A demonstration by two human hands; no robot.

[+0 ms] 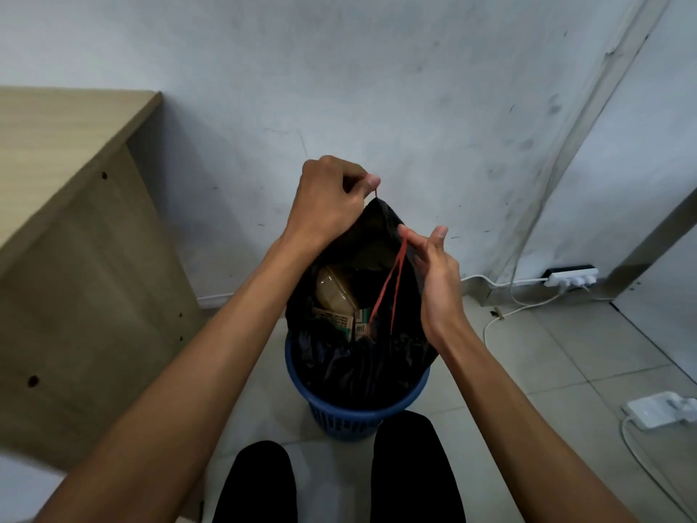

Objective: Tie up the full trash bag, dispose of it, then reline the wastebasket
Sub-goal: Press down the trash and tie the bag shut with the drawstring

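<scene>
The wastebasket (354, 413) stands on the floor (547, 371) before the wall (377, 88), with the trash bag (354, 356) in it. The bench (56, 220) stands to its left. Right of it, a power strip (571, 276) lies at the wall's foot, and an adapter (660, 409) lies nearer on the floor

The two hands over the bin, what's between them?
In the head view, the raised far edge of the black trash bag spans between the left hand and right hand, its mouth open below, red drawstring hanging inside.

Two hands (328, 200), one black trash bag (350, 364), one blue wastebasket (339, 417), two power strips (573, 276).
</scene>
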